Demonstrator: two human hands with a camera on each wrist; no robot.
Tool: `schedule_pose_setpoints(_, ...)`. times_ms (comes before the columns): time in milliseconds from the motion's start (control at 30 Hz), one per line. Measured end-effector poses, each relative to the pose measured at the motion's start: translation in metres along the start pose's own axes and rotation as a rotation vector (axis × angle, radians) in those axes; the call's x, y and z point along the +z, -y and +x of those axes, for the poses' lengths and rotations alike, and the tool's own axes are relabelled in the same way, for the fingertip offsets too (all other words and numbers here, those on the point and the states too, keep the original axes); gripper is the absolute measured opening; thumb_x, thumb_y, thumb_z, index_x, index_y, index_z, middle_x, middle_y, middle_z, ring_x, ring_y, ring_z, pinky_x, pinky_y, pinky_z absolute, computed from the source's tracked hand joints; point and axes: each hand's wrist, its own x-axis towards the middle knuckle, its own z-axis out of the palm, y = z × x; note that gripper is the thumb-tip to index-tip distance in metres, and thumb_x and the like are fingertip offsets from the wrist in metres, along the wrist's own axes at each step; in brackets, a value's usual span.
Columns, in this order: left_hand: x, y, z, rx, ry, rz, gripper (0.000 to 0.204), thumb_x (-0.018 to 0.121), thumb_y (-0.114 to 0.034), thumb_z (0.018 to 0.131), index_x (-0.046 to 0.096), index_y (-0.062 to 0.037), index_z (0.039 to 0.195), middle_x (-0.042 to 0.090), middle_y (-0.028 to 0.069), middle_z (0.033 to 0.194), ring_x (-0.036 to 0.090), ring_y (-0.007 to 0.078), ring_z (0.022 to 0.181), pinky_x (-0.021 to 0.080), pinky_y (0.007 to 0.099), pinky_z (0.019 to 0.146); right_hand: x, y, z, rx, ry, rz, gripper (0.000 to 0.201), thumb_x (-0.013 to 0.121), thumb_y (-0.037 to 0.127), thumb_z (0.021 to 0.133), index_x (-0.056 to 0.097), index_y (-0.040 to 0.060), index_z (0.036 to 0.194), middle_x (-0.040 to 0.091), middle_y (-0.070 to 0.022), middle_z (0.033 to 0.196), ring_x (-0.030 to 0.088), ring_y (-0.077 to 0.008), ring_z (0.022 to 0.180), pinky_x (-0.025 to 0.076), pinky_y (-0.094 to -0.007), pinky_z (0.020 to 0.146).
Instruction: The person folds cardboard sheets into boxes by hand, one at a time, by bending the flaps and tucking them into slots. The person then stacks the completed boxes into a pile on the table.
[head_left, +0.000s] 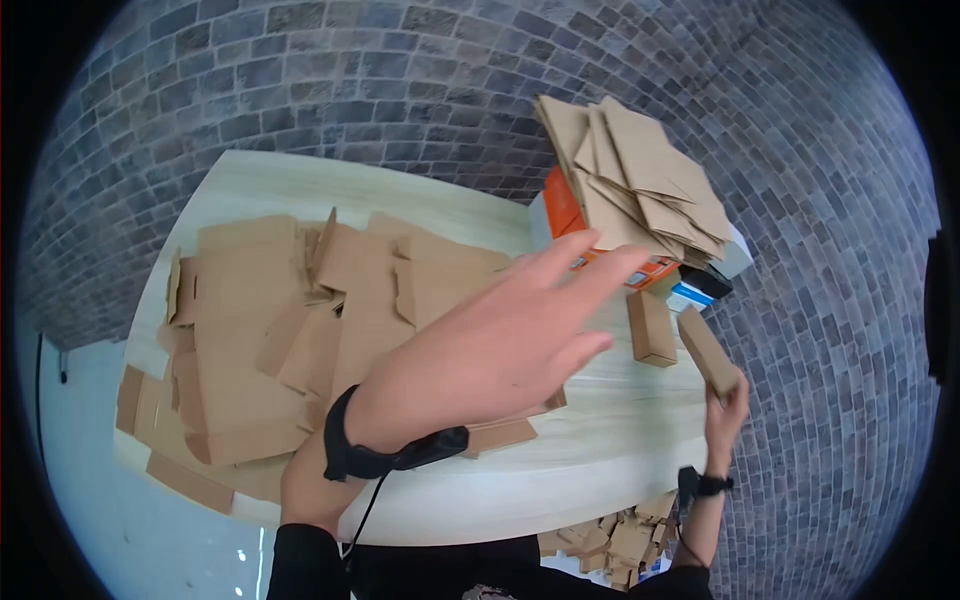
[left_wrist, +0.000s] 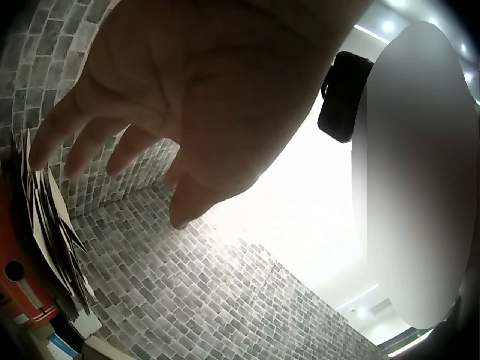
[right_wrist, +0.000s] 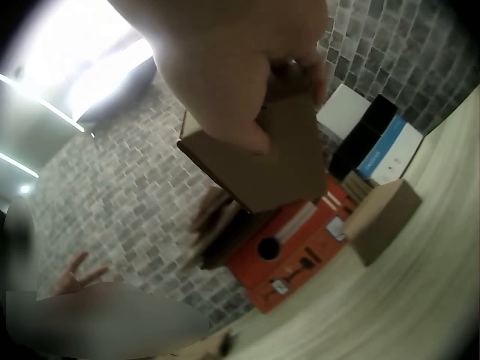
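Observation:
My right hand [head_left: 728, 415] grips the lower end of a small brown cardboard box [head_left: 706, 348] at the table's right side. The right wrist view shows the thumb lying along one broad face of this box [right_wrist: 262, 176]. Just left of it, a second small cardboard box [head_left: 652, 328] sits on the table. My left hand [head_left: 490, 345] is raised over the middle of the table, fingers spread and holding nothing. Flattened cardboard boxes [head_left: 250, 340] lie in overlapping layers beneath and left of that hand.
A stack of flat cardboard pieces [head_left: 650, 170] rests on an orange box [head_left: 563, 203] at the back right. Beside it are black, white and blue boxes [right_wrist: 386, 146]. More cardboard pieces [head_left: 625, 540] lie below the table's front edge. A brick-patterned wall [head_left: 400, 90] stands behind.

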Motion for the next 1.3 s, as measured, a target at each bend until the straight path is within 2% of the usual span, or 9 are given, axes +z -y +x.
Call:
schedule_pose_setpoints(167,0.001,-0.009,-0.010,0.043,0.024,0.124,0.046,0.056,-0.017,0.091,0.045,-0.0067,0.134,0.036,0.0231,0.142,0.042,0.0387,0.126,0.038,0.0434,0.101,0.050,-0.050,0.012,-0.010,0.366,-0.425,0.091,0.072,0.000,0.071,0.023,0.0120,0.147,0.012,-0.0266,0.152,0.008,-0.0483,0.140,0.015,-0.0491,0.114)
schedule_pose_setpoints(267,-0.016,-0.012,-0.020,0.069,0.014,0.278,0.040,0.058,-0.015,0.089,0.052,-0.0055,0.127,0.041,0.0229,0.137,0.047,0.0368,0.121,0.040,0.0424,0.099,0.059,-0.008,0.007,-0.073,0.357,-0.360,0.094,0.071,0.003,0.071,0.019,0.0141,0.149,0.006,-0.0319,0.150,0.005,-0.0523,0.139,0.014,-0.0533,0.113)
schedule_pose_setpoints(400,-0.049,-0.019,-0.035,-0.009,-0.156,0.220,0.028,0.059,-0.013,0.088,0.059,-0.0034,0.115,0.060,0.0206,0.112,0.058,0.0329,0.102,0.048,0.0373,0.087,0.071,0.041,-0.009,-0.074,0.389,-0.036,0.055,0.067,0.004,0.078,0.049,0.0076,0.130,0.043,-0.0196,0.137,0.041,-0.0318,0.129,0.035,-0.0435,0.105)
schedule_pose_setpoints(433,-0.053,-0.020,-0.037,-0.008,-0.140,0.234,0.028,0.059,-0.013,0.088,0.059,-0.0034,0.115,0.060,0.0206,0.112,0.058,0.0329,0.102,0.048,0.0373,0.087,0.076,0.069,-0.017,0.057,0.408,0.158,0.034,0.064,0.006,0.083,0.058,0.0026,0.116,0.058,-0.0118,0.117,0.057,-0.0211,0.107,0.047,-0.0348,0.089)
schedule_pose_setpoints(533,-0.059,-0.011,-0.039,-0.234,-0.442,-0.033,0.026,0.058,-0.013,0.089,0.060,-0.0039,0.113,0.066,0.0147,0.098,0.062,0.0244,0.090,0.049,0.0334,0.079,0.108,0.090,-0.027,0.230,0.686,0.418,0.035,0.066,0.016,0.085,0.058,0.0005,0.116,0.064,-0.0117,0.106,0.063,-0.0199,0.093,0.051,-0.0312,0.077)
schedule_pose_setpoints(700,-0.070,0.049,-0.036,-0.557,-0.293,0.289,0.029,0.058,-0.019,0.090,0.060,-0.0001,0.112,0.067,0.0081,0.086,0.060,0.0090,0.072,0.049,0.0255,0.064,0.146,0.140,-0.029,0.269,0.842,0.145,0.040,0.069,0.029,0.083,0.058,-0.0027,0.104,0.067,-0.0197,0.095,0.067,-0.0288,0.085,0.053,-0.0351,0.072)
schedule_pose_setpoints(867,-0.063,0.100,-0.034,-0.660,-0.112,0.325,0.029,0.059,-0.024,0.088,0.062,-0.0003,0.105,0.064,0.0065,0.074,0.059,0.0111,0.061,0.048,0.0273,0.055,0.153,0.144,-0.028,0.229,0.748,-0.021,0.030,0.070,0.023,0.080,0.056,-0.0017,0.090,0.064,-0.0216,0.090,0.064,-0.0338,0.081,0.051,-0.0383,0.068)
schedule_pose_setpoints(1033,-0.049,0.106,-0.025,-0.947,0.078,0.239,0.029,0.059,-0.025,0.088,0.063,0.0011,0.100,0.062,0.0061,0.067,0.059,0.0140,0.056,0.048,0.0292,0.050,0.162,0.130,-0.048,-0.270,0.446,-0.158,0.023,0.071,0.009,0.073,0.054,0.0001,0.085,0.057,-0.0179,0.083,0.058,-0.0371,0.079,0.047,-0.0436,0.068)
schedule_pose_setpoints(1300,-0.045,0.104,-0.022,-0.952,0.072,0.282,0.031,0.062,-0.029,0.085,0.060,0.0012,0.093,0.063,0.0120,0.070,0.063,0.0203,0.061,0.049,0.0350,0.054,0.167,0.142,-0.037,0.103,0.636,-0.115,0.026,0.074,0.016,0.074,0.055,-0.0009,0.082,0.063,-0.0199,0.075,0.062,-0.0346,0.071,0.050,-0.0397,0.066)
